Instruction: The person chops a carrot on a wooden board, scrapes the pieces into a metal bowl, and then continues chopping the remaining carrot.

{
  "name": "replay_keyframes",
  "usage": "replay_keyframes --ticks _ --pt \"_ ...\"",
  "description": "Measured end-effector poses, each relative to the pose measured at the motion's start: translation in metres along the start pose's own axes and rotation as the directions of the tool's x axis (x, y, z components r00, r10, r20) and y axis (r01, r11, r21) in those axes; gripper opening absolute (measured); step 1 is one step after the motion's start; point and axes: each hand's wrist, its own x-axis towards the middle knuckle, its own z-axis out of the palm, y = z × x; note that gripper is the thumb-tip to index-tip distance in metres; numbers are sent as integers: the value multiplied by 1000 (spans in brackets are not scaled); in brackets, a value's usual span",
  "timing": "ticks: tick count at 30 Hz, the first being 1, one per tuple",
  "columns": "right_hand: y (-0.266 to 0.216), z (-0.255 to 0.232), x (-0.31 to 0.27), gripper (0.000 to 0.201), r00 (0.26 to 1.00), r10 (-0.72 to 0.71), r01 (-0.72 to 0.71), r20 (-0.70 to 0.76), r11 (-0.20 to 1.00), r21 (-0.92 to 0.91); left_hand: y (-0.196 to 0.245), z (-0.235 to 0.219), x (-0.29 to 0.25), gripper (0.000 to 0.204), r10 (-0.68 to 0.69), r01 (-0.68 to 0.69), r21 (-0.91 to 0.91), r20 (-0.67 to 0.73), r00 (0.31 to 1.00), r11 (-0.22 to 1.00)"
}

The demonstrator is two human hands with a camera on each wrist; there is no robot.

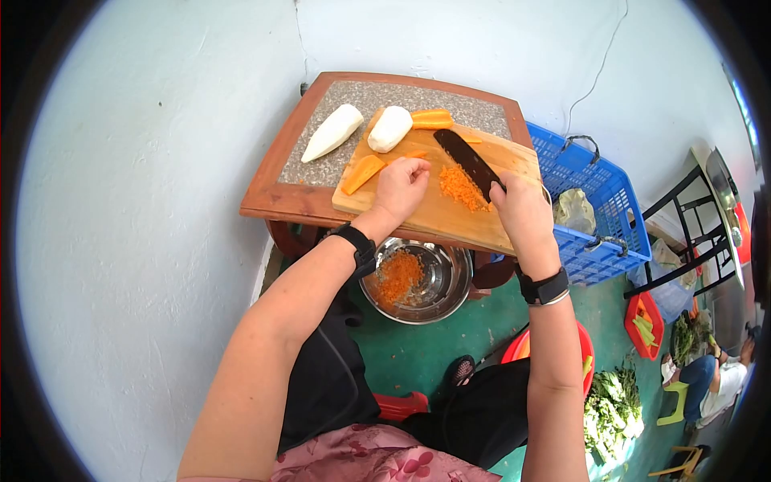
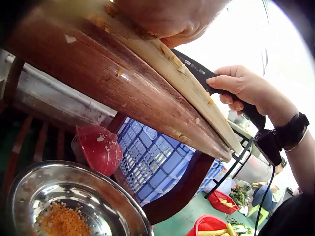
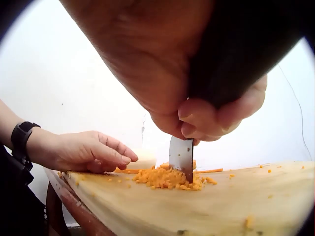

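In the head view my right hand (image 1: 526, 217) grips a dark-bladed knife (image 1: 466, 158), its blade beside a pile of chopped carrot (image 1: 462, 189) on the wooden cutting board (image 1: 490, 149). The right wrist view has the blade (image 3: 181, 157) standing in the orange bits (image 3: 160, 177). My left hand (image 1: 401, 189) rests at the board's near edge, fingers loosely bent and holding nothing visible. Beside it lie a carrot piece (image 1: 363, 173) and a thin carrot slice (image 3: 128, 171). A peeled white root (image 1: 390, 129) and a carrot (image 1: 432, 120) lie at the board's far side.
Another white root (image 1: 332, 133) lies on the table's stone top, left of the board. Below the table's near edge, a steel bowl (image 1: 446, 277) holds chopped carrot. A blue crate (image 1: 598, 181) stands at the right; beyond it sits another person (image 1: 723, 390).
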Motion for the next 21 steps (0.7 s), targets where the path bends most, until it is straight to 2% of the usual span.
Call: replay_keyframes --ticks 4,7,12,15,21 --pt "-4 -1 1 21 1000 2 -2 12 1000 6 -2 2 0 16 19 -19 -7 -18 1000 1000" --pt "-2 8 -1 21 1000 14 -14 26 1000 -15 -2 -1 0 18 -3 2 19 37 999 1000" --pt "-4 1 1 22 1000 -8 8 -11 1000 9 -4 2 -1 16 13 -13 5 -3 1000 1000" --pt "-2 10 -1 22 999 18 -17 33 1000 -25 -3 2 0 15 11 -11 -3 -10 1000 1000" --pt "-9 -5 2 22 1000 5 -6 12 1000 27 -6 3 0 15 24 -24 11 -18 1000 1000"
